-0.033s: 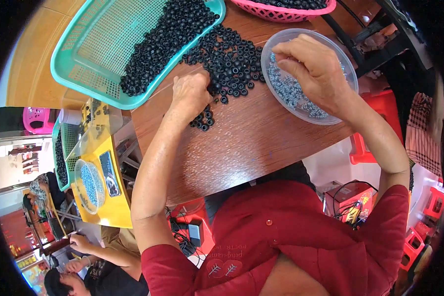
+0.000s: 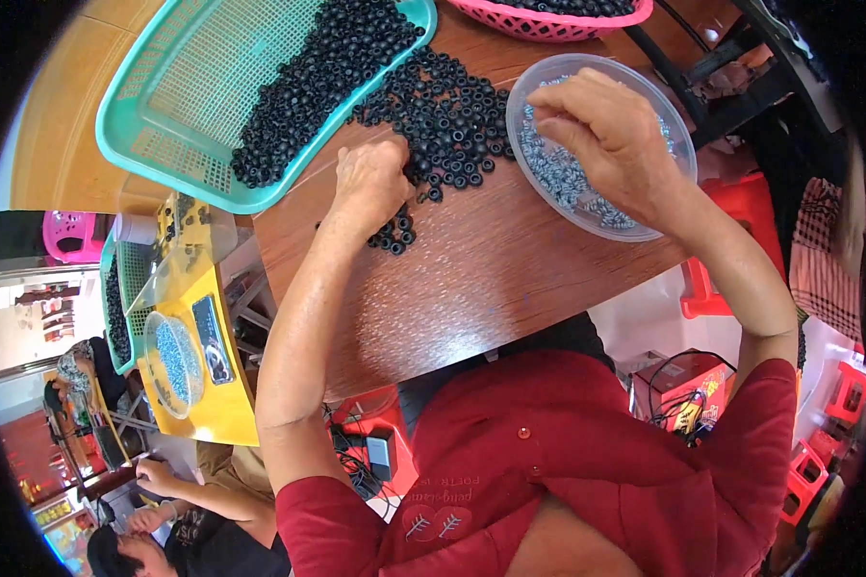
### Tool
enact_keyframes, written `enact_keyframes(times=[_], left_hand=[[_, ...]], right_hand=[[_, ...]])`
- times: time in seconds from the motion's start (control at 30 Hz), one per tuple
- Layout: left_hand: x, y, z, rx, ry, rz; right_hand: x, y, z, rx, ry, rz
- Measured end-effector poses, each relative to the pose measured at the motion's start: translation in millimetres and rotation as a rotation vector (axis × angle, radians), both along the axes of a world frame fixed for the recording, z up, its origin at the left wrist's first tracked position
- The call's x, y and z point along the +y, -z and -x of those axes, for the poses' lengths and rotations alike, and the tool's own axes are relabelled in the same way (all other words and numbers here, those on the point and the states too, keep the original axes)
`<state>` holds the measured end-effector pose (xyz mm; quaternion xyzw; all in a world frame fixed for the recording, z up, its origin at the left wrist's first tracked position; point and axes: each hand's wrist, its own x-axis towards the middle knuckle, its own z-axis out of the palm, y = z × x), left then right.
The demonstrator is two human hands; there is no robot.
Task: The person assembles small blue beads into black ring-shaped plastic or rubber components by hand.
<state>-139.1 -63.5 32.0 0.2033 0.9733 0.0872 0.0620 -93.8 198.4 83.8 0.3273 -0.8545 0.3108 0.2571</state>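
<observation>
My left hand (image 2: 372,178) rests on the wooden table, its fingers curled closed beside a loose heap of small black rings (image 2: 447,120). A few more black rings (image 2: 392,234) lie by its wrist. Whatever its fingers hold is hidden under the hand. Over a round clear plastic tub (image 2: 546,201) hangs my right hand (image 2: 611,135), thumb and fingers bent together. What it pinches, if anything, cannot be made out. Many small blue-grey pieces (image 2: 560,173), looking like little coils, cover the bottom of the tub.
A turquoise mesh basket (image 2: 188,77) of black rings stands at the far left of the table (image 2: 433,298). Behind is a pink basket (image 2: 539,26), also with black pieces. At left, a yellow table (image 2: 223,399) bears a tub and a phone; another person (image 2: 212,524) sits near it.
</observation>
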Motion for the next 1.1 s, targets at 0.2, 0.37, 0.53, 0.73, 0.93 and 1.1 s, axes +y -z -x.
enact_keyframes(times=[0.2,0.37,0.53,0.73,0.93,1.1], left_hand=[[9,-3,-3,0.061,-0.052,-0.142],[8,-11,-32,0.276,0.066,-0.193],[25,3,-50,0.409,0.207,-0.081],[24,-1,-57,0.453,0.189,-0.082],[32,-24,-90,-0.408,-0.481,-1.320],[44,-15,-116,-0.588,-0.633,-1.840]], right_hand=[[-16,20,-15,-0.051,-0.049,0.032],[-22,30,-29,-0.067,-0.078,0.068],[-27,35,-37,-0.121,-0.077,0.111],[-23,33,-48,-0.112,-0.086,0.128],[-29,54,-63,-0.219,-0.077,0.290],[-52,52,-70,-0.230,-0.073,0.409]])
